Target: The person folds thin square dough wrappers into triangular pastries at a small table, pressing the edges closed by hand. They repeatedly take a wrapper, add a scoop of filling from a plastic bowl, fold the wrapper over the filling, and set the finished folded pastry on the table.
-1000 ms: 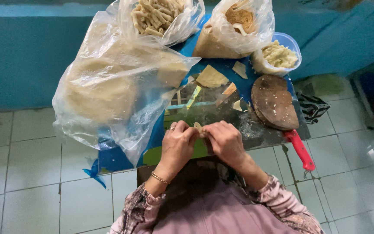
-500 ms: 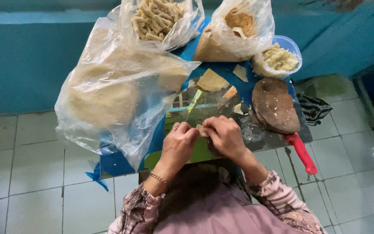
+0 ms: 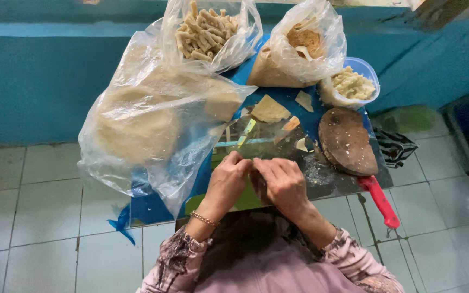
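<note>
pale wrapper piece (image 3: 252, 164) pinched between my left hand (image 3: 228, 182) and right hand (image 3: 281, 182), near table edge | both hands closed on it, touching | big plastic bag (image 3: 147, 125) left | round wooden board (image 3: 347, 141) right

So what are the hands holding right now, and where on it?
The left hand and right hand meet fingertip to fingertip over the small table. Whatever they pinch is hidden between the fingers, so it cannot be told.

Both hands (image 3: 256, 182) pinched together over table (image 3: 343, 182), beside large plastic bag (image 3: 147, 125).
</note>
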Action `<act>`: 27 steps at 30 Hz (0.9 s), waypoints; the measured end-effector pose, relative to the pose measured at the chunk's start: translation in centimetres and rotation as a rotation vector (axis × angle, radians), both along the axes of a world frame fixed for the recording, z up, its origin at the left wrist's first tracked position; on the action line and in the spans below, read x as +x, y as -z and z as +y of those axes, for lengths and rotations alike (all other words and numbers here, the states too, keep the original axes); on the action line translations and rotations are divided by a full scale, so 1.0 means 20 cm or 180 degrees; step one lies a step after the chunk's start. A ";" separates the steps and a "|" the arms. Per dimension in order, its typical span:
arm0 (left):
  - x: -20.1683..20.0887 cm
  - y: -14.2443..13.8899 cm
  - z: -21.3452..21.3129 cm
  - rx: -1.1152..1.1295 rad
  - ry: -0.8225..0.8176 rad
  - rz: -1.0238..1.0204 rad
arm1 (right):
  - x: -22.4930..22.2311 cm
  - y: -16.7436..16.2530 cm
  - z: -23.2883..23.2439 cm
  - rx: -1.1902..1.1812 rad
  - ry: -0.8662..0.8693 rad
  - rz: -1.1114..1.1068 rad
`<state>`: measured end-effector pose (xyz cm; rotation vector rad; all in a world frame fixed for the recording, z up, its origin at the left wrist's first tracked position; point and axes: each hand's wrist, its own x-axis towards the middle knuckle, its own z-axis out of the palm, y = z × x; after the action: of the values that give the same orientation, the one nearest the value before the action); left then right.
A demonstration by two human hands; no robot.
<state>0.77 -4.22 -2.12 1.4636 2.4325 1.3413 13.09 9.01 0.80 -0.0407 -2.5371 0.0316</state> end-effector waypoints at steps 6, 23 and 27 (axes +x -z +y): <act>0.01 -0.06 -0.04 0.0894 -0.0568 -0.0735 | -0.09 -0.05 0.05 0.0192 -0.0155 -0.0185; 0.03 -0.09 -0.11 0.0919 -0.0414 -0.0932 | -0.88 -0.64 0.73 -0.0252 0.0122 -0.0727; 0.04 -0.10 -0.10 0.0858 -0.0377 -0.0859 | -0.69 -0.23 0.78 -0.0514 -0.0051 -0.1652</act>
<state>1.47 -6.18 -0.07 1.1004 2.2668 1.8179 -0.75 24.62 5.34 -0.1043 -3.0473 0.2635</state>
